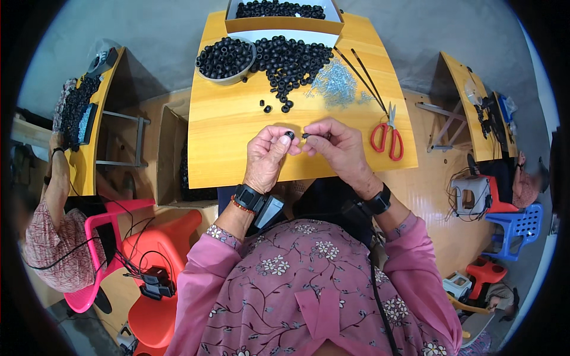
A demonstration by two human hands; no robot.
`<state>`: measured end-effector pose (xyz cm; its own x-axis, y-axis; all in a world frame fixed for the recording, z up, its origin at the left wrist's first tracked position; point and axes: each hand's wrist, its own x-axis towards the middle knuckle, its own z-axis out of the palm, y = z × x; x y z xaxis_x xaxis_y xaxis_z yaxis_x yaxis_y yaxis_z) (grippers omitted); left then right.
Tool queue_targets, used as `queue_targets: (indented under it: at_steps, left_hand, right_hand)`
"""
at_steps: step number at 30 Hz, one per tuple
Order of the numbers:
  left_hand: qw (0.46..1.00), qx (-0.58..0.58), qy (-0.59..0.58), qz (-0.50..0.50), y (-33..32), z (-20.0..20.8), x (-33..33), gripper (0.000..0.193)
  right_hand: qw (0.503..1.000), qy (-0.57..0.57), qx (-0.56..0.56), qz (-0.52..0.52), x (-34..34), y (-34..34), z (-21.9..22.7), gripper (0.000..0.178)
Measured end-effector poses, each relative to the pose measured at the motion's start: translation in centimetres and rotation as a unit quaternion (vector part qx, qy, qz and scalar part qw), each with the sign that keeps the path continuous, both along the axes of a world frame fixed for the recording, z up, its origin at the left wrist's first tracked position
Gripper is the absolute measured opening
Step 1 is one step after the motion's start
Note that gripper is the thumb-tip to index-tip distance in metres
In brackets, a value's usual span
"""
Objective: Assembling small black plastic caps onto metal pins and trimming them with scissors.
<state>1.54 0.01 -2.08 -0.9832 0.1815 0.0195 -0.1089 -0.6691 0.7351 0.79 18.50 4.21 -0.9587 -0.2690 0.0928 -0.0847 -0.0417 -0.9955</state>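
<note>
Above the near edge of the yellow table (261,160), my left hand (268,153) pinches a small black hollow bead-like piece (290,135) between thumb and forefinger. Close beside it, my right hand (338,148) is closed on a smaller dark piece (306,136), mostly covered by the fingertips. A slight gap separates the two hands. Beyond them, a few loose black pieces (268,109) lie in front of a large spread heap (294,62) of the same kind. A pile of tiny pale blue bits (335,83) sits to the right of that heap.
A clear bowl (253,59) full of black pieces stands far left, a cardboard box (285,24) of them at the back. Red-handled scissors (389,135) and two thin dark rods (365,77) lie right. Red stool (160,279) at left; other people work at side tables.
</note>
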Motion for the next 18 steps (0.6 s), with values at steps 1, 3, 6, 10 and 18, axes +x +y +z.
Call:
queue_targets:
  at_steps: [1, 3, 6, 10, 18]
  left_hand:
    - [1.000, 0.002, 0.000, -0.001, 0.0, 0.0, 0.0, 0.017]
    - [1.000, 0.003, 0.000, 0.000, 0.1, 0.2, 0.1, 0.017]
    - [1.000, 0.003, 0.004, 0.000, 0.1, 0.2, 0.1, 0.018]
    - [1.000, 0.009, 0.014, 0.015, 0.4, 0.1, -0.1, 0.018]
    - [1.000, -0.003, 0.018, 0.015, 0.4, 0.3, -0.1, 0.018]
  right_hand:
    - [1.000, -0.001, 0.000, 0.001, -0.1, -0.1, 0.1, 0.016]
    - [1.000, 0.003, 0.006, 0.012, -0.3, -0.3, 0.2, 0.017]
    - [1.000, -0.006, 0.010, 0.010, -0.6, -0.3, 0.2, 0.017]
    - [1.000, 0.000, 0.024, 0.016, -1.2, -0.4, 0.1, 0.017]
    - [0.999, -0.030, 0.016, 0.028, -2.0, -0.4, 0.2, 0.017]
